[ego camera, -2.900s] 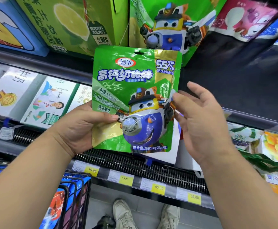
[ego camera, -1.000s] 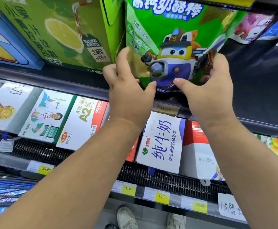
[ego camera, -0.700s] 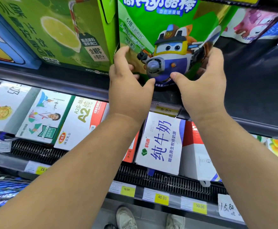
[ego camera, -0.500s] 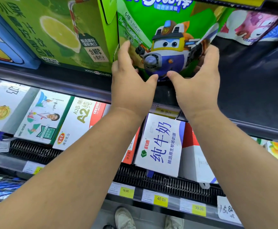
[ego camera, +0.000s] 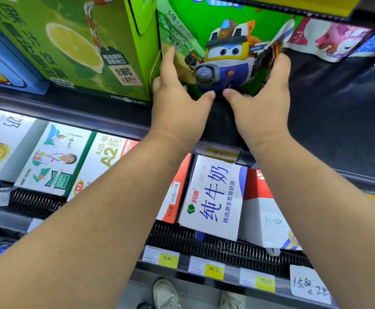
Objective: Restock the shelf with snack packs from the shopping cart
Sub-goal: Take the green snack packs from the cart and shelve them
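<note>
- Head view: the green snack pack [ego camera: 222, 41] is held upright on the dark upper shelf [ego camera: 338, 112], pinched at both bottom corners.
- On the left hand [ego camera: 177, 103], the thumb is pressed on the front and the fingers are run up the pack's left edge. On the right hand [ego camera: 262, 103], the thumb is on the front and the fingers are curled behind the right edge. The two thumbs almost meet under the cartoon robot-plane.
- The lemon juice box [ego camera: 75, 47] sits right against the outer side of the left fingers, so that's a tight slot. If the pack gets shoved further, the box's open side flap could probably be caught or bent.
- It's a floppy pouch, so once the thumbs are lifted it could easily slump forward off the shelf lip, especially if nothing is behind it to lean on.
- A pink pack [ego camera: 336, 39] is slouched just beyond the right fingers and might get knocked when that hand is pulled out.
- Whether the pouch's base actually touches the shelf can't be told, because it's hidden behind both hands.
- The pack's top is cut off by the shelf above, the right fingertips are hidden behind the pouch, and the shopping cart can't really be made out.
</note>
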A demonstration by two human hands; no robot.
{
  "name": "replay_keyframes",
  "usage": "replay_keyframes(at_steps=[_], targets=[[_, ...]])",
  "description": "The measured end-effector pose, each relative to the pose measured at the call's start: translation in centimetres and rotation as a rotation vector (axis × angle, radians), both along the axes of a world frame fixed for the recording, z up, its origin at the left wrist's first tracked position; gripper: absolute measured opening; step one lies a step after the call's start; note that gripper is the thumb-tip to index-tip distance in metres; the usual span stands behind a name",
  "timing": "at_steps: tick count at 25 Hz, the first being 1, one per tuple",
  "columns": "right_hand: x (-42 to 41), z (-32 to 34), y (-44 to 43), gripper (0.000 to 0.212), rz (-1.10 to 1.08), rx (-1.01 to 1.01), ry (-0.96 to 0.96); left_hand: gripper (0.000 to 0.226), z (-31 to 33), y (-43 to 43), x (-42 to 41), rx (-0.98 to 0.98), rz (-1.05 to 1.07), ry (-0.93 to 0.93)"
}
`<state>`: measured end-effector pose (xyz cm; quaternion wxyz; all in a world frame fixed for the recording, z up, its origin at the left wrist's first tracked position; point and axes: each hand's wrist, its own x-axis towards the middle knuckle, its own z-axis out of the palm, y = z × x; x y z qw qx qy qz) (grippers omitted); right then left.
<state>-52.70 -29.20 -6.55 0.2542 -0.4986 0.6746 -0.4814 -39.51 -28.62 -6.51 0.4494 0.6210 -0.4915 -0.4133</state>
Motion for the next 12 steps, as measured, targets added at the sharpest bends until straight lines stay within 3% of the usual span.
replay_keyframes(at_steps=[5, 12], targets=[[-0.7, 0.3, 2.0, 0.089, -0.011, 0.088, -0.065, 0.094, 0.5, 1.6, 0.3, 0.037, 0.010, 0.000], [-1.5, 4.8, 9.0, 0.081, 0.102, 0.373, -0.129, 0.082, 5.5, 7.9, 0.7, 0.260, -0.045, -0.033]])
